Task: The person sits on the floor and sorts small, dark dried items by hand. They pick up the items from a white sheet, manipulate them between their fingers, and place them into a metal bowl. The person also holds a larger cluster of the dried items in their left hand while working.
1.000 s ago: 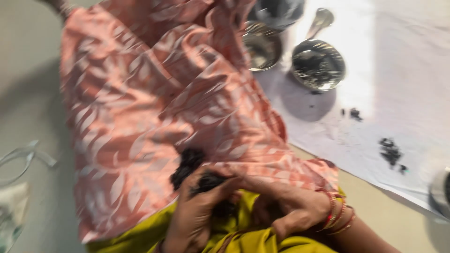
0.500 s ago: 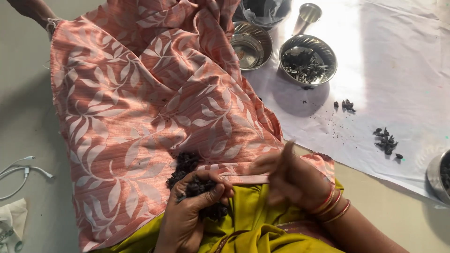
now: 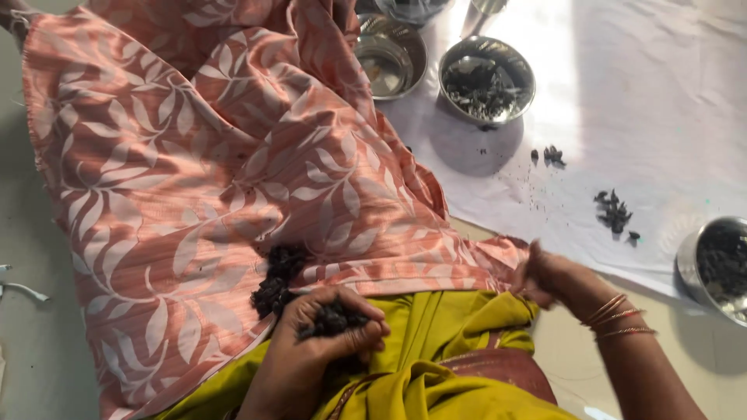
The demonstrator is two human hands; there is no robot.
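Note:
My left hand [image 3: 315, 350] is cupped and closed round a clump of small black dried pieces [image 3: 333, 320], resting on my lap. More of these black pieces [image 3: 277, 280] lie in a pile on the pink leaf-patterned cloth [image 3: 194, 179] just beyond that hand. My right hand [image 3: 548, 276], with bangles at the wrist, hovers at the cloth's right edge, fingers pinched together; whether anything is between them I cannot tell. Yellow-green fabric [image 3: 436, 350] covers my lap between both hands.
A white sheet [image 3: 661, 101] lies on the floor to the right with small black heaps [image 3: 613, 210] on it. A steel bowl of black pieces [image 3: 486, 78], an emptier steel bowl [image 3: 389, 58] and another bowl at the right edge [image 3: 720, 264] stand there.
My right hand has moved away from the left hand, out to the right edge of the pink cloth. The left hand stays closed round the black pieces.

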